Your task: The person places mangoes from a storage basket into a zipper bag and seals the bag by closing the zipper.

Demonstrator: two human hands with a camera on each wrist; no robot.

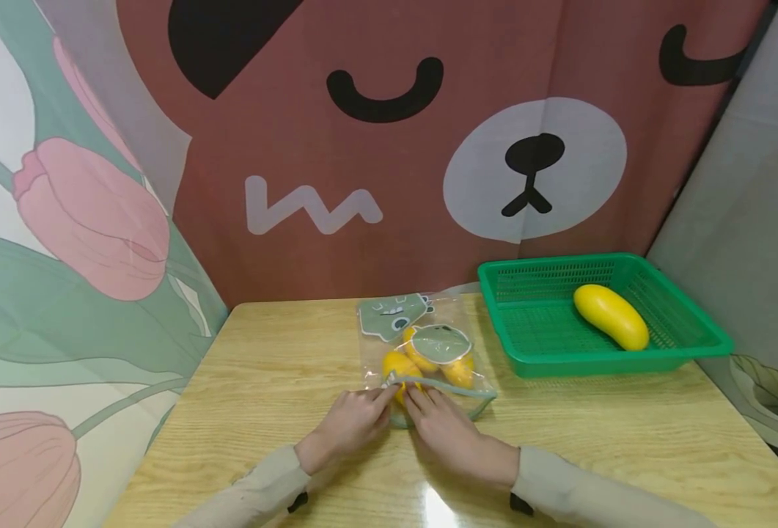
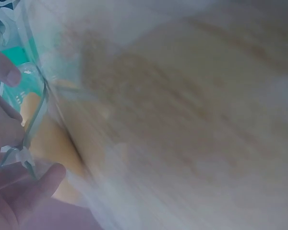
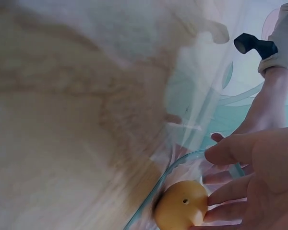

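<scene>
A clear zip bag (image 1: 463, 312) with green printed patches lies on the table, its green-edged mouth gaping toward me. Several yellow mango-like fruits (image 1: 399, 363) sit inside it, partly covered by the print. At the left part of the mouth, my left hand (image 1: 357, 419) pinches the bag's edge by the white zip slider (image 2: 24, 155). My right hand (image 1: 446, 433) reaches into the mouth, its extended fingertips touching one yellow fruit (image 3: 182, 206) just inside. Plastic film blurs much of both wrist views.
A green plastic basket (image 1: 507, 353) stands at the back right, beside the bag, with one long yellow fruit (image 1: 610, 317) in it. The wooden table (image 1: 283, 345) ends against a curtain printed with a bear (image 1: 415, 264).
</scene>
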